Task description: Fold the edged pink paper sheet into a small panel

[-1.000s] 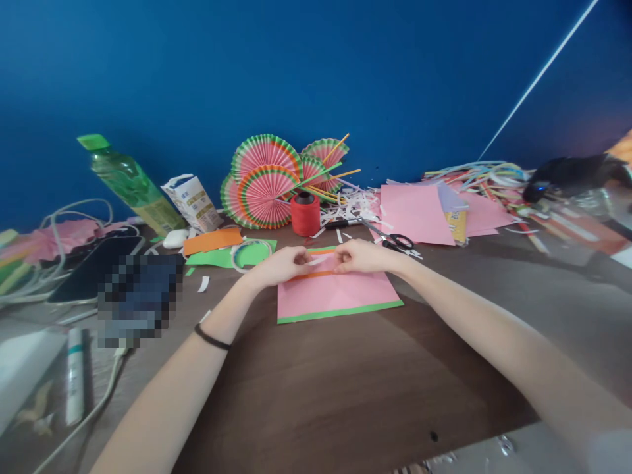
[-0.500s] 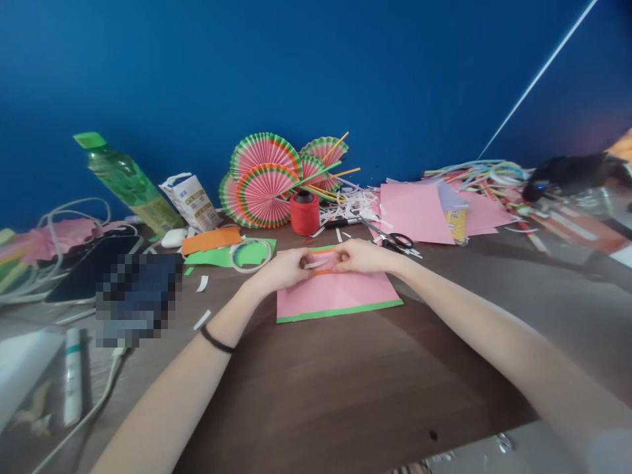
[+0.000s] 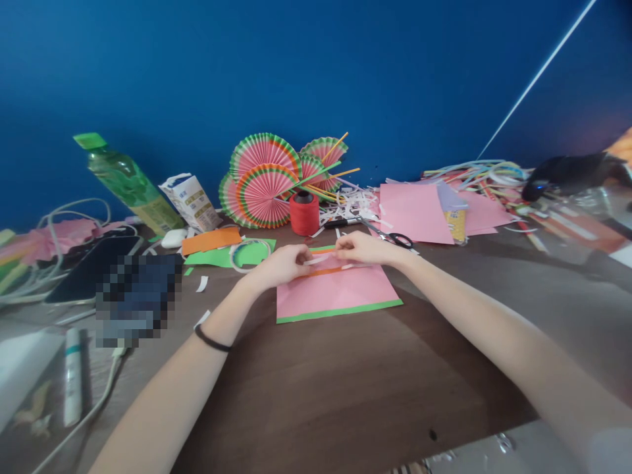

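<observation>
1. Matt pink paper sheet (image 3: 340,293), smooth, with a green paper edge, lies flat on the table.
2. Table top (image 3: 345,382) looks like dark wood-grain laminate with a dull sheen.
3. Pleated paper fans (image 3: 264,181) are ribbed and matt.
4. Red thread spool (image 3: 305,215) looks fibrous.
5. Green bottle (image 3: 129,184) is glossy clear plastic.
6. Scissors (image 3: 390,237) have shiny metal blades and black plastic handles.

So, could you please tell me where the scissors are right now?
In the head view, the scissors lie on the table right of centre, just beyond the right hand, in front of the loose pink sheets.
</observation>
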### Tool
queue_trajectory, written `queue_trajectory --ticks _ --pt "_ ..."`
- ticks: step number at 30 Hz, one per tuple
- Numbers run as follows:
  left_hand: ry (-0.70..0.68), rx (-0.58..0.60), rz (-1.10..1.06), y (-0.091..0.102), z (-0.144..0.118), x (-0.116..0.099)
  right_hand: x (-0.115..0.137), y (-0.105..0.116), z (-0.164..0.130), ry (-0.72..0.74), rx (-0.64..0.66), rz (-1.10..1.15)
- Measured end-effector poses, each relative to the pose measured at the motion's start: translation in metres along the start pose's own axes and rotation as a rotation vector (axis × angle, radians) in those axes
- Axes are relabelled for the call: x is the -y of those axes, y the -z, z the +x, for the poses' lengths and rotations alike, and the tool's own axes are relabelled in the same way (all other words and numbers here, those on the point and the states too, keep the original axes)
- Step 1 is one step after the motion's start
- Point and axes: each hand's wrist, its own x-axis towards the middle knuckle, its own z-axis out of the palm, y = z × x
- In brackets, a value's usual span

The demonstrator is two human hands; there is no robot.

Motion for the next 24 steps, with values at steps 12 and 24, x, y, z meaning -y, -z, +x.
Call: queue_trajectory --ticks 12,24 --pt "0.006 0.085 -0.162 -0.002 -0.002 -0.008 0.003 0.011 -0.004 0.010 -0.025 -0.147" --pt "0.057 0.095 -0.119 -0.006 -0.003 -0.014 0.011 0.005 -0.006 -0.034 0.068 -0.219"
